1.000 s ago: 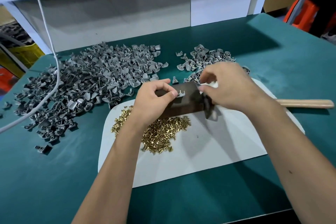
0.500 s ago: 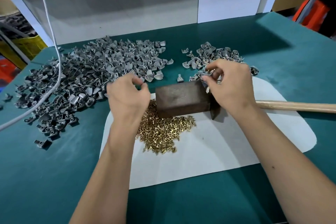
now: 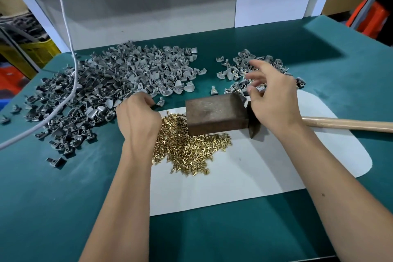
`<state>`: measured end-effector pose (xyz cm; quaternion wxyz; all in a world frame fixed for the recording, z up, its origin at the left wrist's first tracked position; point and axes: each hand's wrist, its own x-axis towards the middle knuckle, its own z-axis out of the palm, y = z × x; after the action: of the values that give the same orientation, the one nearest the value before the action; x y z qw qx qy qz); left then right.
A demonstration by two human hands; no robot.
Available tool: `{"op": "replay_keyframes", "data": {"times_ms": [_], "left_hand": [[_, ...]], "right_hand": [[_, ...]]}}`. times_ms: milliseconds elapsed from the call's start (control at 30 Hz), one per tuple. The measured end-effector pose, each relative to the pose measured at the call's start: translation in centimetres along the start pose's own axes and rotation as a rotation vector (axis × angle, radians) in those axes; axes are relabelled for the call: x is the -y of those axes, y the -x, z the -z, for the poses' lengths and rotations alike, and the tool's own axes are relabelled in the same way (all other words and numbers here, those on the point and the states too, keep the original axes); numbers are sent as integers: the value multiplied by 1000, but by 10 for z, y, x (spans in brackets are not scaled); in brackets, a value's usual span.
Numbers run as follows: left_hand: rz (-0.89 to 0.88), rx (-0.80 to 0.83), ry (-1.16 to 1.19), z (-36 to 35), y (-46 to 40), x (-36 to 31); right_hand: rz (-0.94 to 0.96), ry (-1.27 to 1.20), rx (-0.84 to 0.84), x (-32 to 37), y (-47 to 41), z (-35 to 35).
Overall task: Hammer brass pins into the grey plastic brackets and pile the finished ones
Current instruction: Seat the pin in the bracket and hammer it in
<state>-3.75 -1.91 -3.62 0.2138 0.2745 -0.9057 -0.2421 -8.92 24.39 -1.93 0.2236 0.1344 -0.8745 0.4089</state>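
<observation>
Head view, left hand (image 3: 138, 117) curled at the big grey bracket pile's (image 3: 110, 87) edge, grasp unclear, right hand (image 3: 274, 95) fingers spread and released above the smaller pile (image 3: 240, 70) at one o'clock of the metal block (image 3: 214, 112).

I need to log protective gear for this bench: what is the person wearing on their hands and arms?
Nothing shows: the left hand and right hand are bare, without gloves, rings or a watch, and both forearms are uncovered to the picture's lower edge, with no sleeve in view.
</observation>
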Motion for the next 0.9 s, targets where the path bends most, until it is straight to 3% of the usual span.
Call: {"op": "replay_keyframes", "data": {"times_ms": [133,400,667,900], "left_hand": [[41,-42,18,-1,-4,-1],[40,-159,106,6,-3,-2],[91,-239,393,19,-10,3],[196,-124,576,14,-10,0]], "right_hand": [[329,-9,55,19,11,-2],[873,95,600,78,61,-39],[937,240,715,86,82,-67],[904,350,592,82,73,-64]]}}
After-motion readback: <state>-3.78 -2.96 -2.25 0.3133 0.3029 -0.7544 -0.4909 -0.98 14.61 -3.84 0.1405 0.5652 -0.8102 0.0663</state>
